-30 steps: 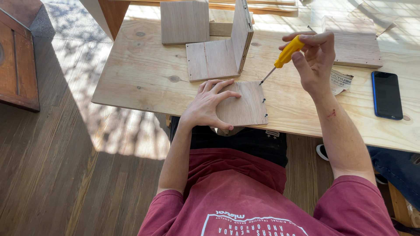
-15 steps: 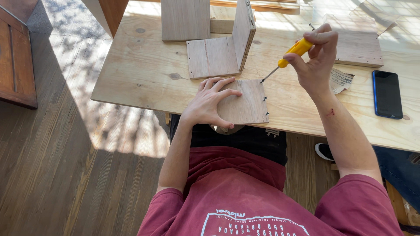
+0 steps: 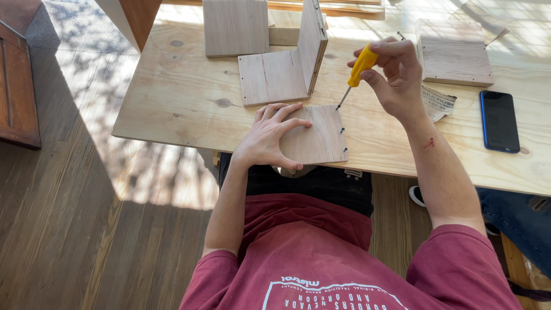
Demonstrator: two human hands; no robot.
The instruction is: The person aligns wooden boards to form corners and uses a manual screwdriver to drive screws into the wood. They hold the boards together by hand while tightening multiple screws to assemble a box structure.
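Observation:
My left hand (image 3: 268, 138) lies flat on a small square wooden panel (image 3: 318, 138) at the near edge of the plywood table (image 3: 172, 97), its fingers spread over the panel's left half. Small screws stick out along the panel's right edge. My right hand (image 3: 396, 77) holds a yellow-handled screwdriver (image 3: 356, 74) tilted down to the left. The tip hovers just above the panel's upper right corner. Just behind the panel stands an L-shaped assembly of two joined wooden panels (image 3: 284, 69).
Another wooden panel (image 3: 235, 26) lies at the back, a wooden block (image 3: 456, 57) at the right. A black phone (image 3: 500, 120) and a crumpled paper packet (image 3: 439, 103) lie right of my right hand. Wooden floor lies to the left, with a dark wooden piece (image 3: 17, 92).
My right hand has lowered the screwdriver a little, so its tip is nearer the panel's upper right corner. My left hand has stayed on the panel.

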